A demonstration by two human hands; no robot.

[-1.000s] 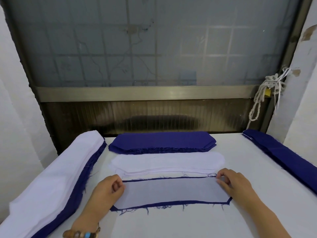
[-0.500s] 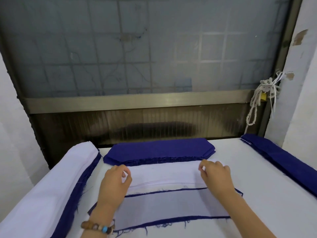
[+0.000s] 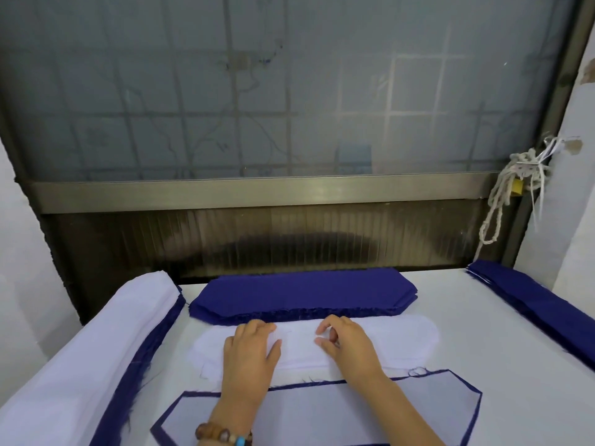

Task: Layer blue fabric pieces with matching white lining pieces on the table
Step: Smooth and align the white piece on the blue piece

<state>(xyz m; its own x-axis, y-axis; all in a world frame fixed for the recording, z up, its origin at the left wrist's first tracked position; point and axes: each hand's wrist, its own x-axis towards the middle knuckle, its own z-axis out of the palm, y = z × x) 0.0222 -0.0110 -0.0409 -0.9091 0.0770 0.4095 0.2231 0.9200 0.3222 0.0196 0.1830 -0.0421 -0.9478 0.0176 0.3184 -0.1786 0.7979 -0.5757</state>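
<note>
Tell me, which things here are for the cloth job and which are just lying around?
For the job: left hand and right hand, both on the white lining stack; blue fabric stack; layered piece nearest the person.

Lying about for now: knotted rope; blue pile on the right; white-over-blue pile on the left.

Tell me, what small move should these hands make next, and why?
Probably lift the top sheet off the stack of rounded white lining pieces: both the left hand and right hand rest on it, right fingers curled as if to pinch. The near blue fabric piece with white lining already looks layered, so a fresh pair seems next.
</note>
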